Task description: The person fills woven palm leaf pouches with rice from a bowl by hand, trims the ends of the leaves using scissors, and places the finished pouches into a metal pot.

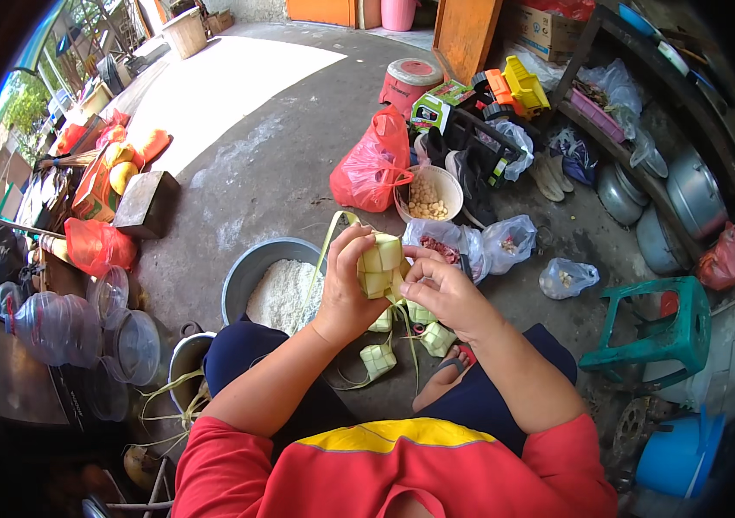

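A woven palm-leaf pouch [380,264] is held up between my hands, with a long leaf strip curving off it to the left. My left hand [348,278] grips its left side, the fingers over the top. The fingertips of my right hand [442,285] pinch its lower right edge by a leaf strip. Behind my left hand stands a grey basin [238,281] with white rice [282,291] in it. Several more woven pouches [377,361] lie on the floor below my hands, between my legs, with loose leaf strips trailing from them.
Ahead are a red plastic bag [372,165], a white tub [451,188] of pale chunks and clear bags [508,243]. A green plastic stool [655,324] stands right, near metal pots [694,194]. At left are a bucket [181,362] with leaf strips and clear plastic containers [131,346].
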A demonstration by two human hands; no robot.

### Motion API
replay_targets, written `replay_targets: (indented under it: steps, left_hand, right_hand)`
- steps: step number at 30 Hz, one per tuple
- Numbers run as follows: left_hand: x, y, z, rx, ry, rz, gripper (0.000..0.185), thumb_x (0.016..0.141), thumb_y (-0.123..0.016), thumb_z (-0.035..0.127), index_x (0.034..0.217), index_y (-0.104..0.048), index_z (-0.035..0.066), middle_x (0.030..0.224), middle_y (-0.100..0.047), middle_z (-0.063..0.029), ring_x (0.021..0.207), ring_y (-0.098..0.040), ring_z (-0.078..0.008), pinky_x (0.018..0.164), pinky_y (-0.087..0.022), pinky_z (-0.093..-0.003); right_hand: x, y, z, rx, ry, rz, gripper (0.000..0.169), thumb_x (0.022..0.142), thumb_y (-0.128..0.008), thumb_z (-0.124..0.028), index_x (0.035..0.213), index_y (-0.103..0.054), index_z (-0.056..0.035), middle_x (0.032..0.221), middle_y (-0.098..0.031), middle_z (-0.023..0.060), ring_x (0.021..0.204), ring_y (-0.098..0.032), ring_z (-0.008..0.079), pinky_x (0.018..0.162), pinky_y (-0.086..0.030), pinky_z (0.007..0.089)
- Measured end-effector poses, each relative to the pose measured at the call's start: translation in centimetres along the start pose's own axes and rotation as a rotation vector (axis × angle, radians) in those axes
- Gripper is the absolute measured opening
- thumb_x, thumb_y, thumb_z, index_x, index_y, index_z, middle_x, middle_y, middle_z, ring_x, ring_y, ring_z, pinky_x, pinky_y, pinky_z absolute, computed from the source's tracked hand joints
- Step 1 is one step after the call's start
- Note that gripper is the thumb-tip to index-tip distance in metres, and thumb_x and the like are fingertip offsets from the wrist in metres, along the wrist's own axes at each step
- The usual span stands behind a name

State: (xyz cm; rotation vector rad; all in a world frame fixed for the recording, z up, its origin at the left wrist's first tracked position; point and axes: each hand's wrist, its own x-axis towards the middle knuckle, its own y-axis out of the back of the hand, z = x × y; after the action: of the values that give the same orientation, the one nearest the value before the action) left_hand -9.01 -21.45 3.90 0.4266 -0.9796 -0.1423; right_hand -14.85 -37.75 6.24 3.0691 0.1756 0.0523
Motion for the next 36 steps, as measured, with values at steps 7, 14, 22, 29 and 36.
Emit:
replay_targets:
  steps: [7, 14, 22, 29, 36]
  left_hand:
    - [-0.2, 0.1, -0.3, 0.057, -0.067, -0.019, 0.079, 0.054, -0.081, 0.005, 0.117, -0.032, 0.008, 0.117, -0.044, -0.0204, 0.109, -0.047, -0.0367, 0.088, -0.043, -0.0431]
    - [-0.2, -0.4, 0.3, -0.014, -0.010, -0.009, 0.077, 0.057, -0.080, 0.004, 0.116, -0.032, 0.008, 0.119, -0.043, -0.0204, 0.112, -0.046, -0.0373, 0.088, -0.043, -0.0426]
    - [-1.3, -0.8, 0.3, -0.337, 0.204, -0.118, 0.088, 0.060, -0.080, 0.007, 0.129, -0.026, 0.007, 0.125, -0.040, -0.0179, 0.115, -0.044, -0.0344, 0.092, -0.040, -0.0433]
    - [-0.7, 0.1, -0.4, -0.617, 0.354, -0.308, 0.094, 0.069, -0.076, 0.012, 0.139, -0.014, 0.008, 0.134, -0.033, -0.0157, 0.121, -0.039, -0.0293, 0.098, -0.036, -0.0424]
    - [-0.9, 0.4, 1.1, -1.098, 0.949, -0.061, 0.075, 0.087, -0.050, 0.044, 0.142, -0.010, 0.012, 0.138, -0.030, -0.0135, 0.123, -0.038, -0.0278, 0.097, -0.035, -0.0444]
  right_hand:
    - [0.3, 0.2, -0.1, 0.000, -0.042, -0.018, 0.015, 0.079, -0.064, -0.017, 0.079, -0.057, -0.0033, 0.126, -0.044, 0.0164, 0.117, -0.042, 0.0243, 0.097, -0.032, 0.0347]
    - [0.5, -0.7, 1.3, -0.030, 0.094, 0.185, 0.016, 0.081, -0.062, -0.016, 0.079, -0.056, -0.0016, 0.121, -0.048, 0.0181, 0.114, -0.045, 0.0269, 0.096, -0.034, 0.0359]
    - [0.9, -1.2, 1.5, -0.336, 0.386, 0.364, 0.027, 0.085, -0.059, -0.019, 0.104, -0.049, -0.0036, 0.120, -0.047, 0.0176, 0.112, -0.046, 0.0277, 0.095, -0.035, 0.0384]
    - [1.3, 0.5, -0.1, -0.062, 0.152, -0.066, 0.049, 0.085, -0.059, -0.018, 0.128, -0.038, -0.0049, 0.131, -0.037, 0.0146, 0.119, -0.041, 0.0280, 0.098, -0.035, 0.0383]
    - [0.9, -0.5, 0.0, -0.285, 0.413, 0.008, 0.041, 0.079, -0.063, -0.008, 0.116, -0.044, -0.0063, 0.134, -0.032, 0.0164, 0.120, -0.040, 0.0303, 0.097, -0.038, 0.0385]
